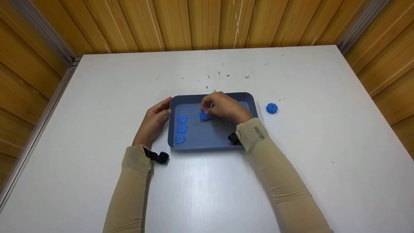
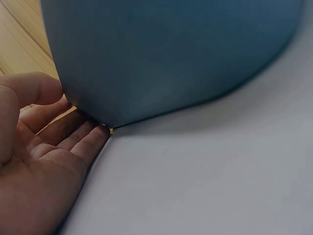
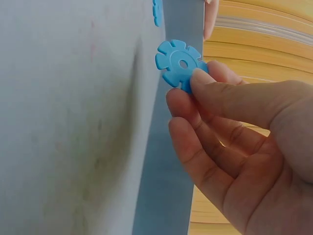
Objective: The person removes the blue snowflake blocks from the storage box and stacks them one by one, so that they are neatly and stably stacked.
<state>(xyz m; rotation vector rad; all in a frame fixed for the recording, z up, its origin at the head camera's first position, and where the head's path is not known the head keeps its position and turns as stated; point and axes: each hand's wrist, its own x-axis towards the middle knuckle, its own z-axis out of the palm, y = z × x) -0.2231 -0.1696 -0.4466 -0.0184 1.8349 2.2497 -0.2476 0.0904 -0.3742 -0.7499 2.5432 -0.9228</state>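
My right hand point(image 1: 221, 105) is over the blue-grey tray point(image 1: 213, 148), pinching a blue notched disc point(image 3: 177, 62) between thumb and fingertips. The disc is round, with slots about its edge and a small hole in the middle. Along the tray's left side, three like discs point(image 1: 181, 129) lie in a column on the tray floor. My left hand point(image 1: 155, 121) is at the tray's left wall; in the left wrist view its fingers point(image 2: 93, 142) reach out straight to touch the tray's outer side near a corner.
On the white table point(image 1: 323, 145), right of the tray, sits a small stack of blue discs point(image 1: 271, 108). Dark specks point(image 1: 227, 75) mark the tabletop behind the tray. Wood-patterned walls point(image 1: 207, 26) enclose the table at the back and sides.
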